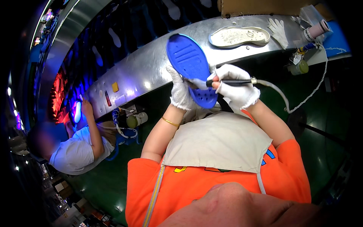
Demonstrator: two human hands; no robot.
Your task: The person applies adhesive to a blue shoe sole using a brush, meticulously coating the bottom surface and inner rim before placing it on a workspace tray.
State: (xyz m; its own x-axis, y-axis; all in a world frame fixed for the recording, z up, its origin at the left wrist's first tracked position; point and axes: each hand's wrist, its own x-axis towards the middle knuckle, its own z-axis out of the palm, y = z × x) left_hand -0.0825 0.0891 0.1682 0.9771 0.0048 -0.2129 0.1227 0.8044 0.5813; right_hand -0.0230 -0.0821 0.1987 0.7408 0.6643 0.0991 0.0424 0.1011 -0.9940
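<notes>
My left hand [180, 91], in a white knit glove, grips a blue shoe sole [189, 56] by its left edge. The sole is held up at a slant in front of the metal bench, its grooved and dotted face toward me. My right hand [236, 87], also gloved with the fingertips bare, is closed around a black-handled brush [228, 81]. From the back end of that handle runs a pale hose [278, 89]. The pale brush head lies over the lower half of the sole; whether it touches is hard to tell.
On the metal bench [147, 68] are a white sole [240, 36], a loose white glove [278, 33] and a yellow block [115, 87]. A pink roll [317, 30] and a small jar [299, 67] are at right. Soles lie on the dark conveyor beyond. Another person [77, 149] works at left.
</notes>
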